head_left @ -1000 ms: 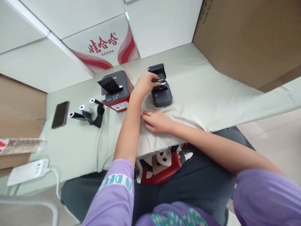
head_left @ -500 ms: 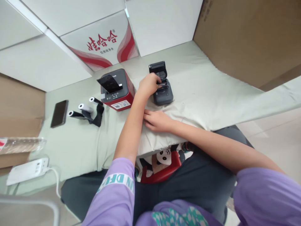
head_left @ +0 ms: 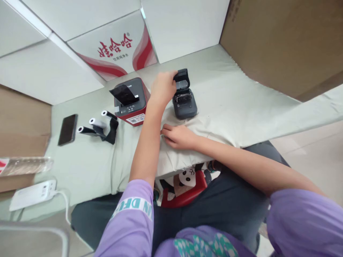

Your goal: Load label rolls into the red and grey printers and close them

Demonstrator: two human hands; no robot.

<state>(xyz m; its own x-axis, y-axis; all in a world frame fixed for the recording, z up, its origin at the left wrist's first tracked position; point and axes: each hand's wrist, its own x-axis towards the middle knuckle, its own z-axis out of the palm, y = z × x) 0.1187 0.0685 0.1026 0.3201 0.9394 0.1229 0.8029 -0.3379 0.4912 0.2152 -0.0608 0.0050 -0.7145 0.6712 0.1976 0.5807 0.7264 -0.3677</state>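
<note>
A small dark grey portable printer [head_left: 185, 110] stands on the pale cloth with its lid [head_left: 183, 74] raised. My left hand [head_left: 164, 85] is at the left edge of that lid, its fingers closed on it. In the uncovered compartment lies a shiny, clear-looking piece [head_left: 183, 97], too small to name. My right hand [head_left: 179, 137] rests on the cloth in front of the printer, fingers loosely bent, with nothing visible in them. Left of my left forearm is a red and black box-shaped device [head_left: 131, 101] with a dark flap standing up from its top.
A black stand holding several small rolls [head_left: 99, 125] and a phone [head_left: 68, 129] lie to the left. A white power bank [head_left: 33, 194] with a cable is at the front left. Cardboard boxes [head_left: 284, 43] flank the cloth-covered table [head_left: 219, 114]; white panels stand behind.
My left hand has moved up and back from the printer's compartment to its raised lid. My right hand has barely shifted.
</note>
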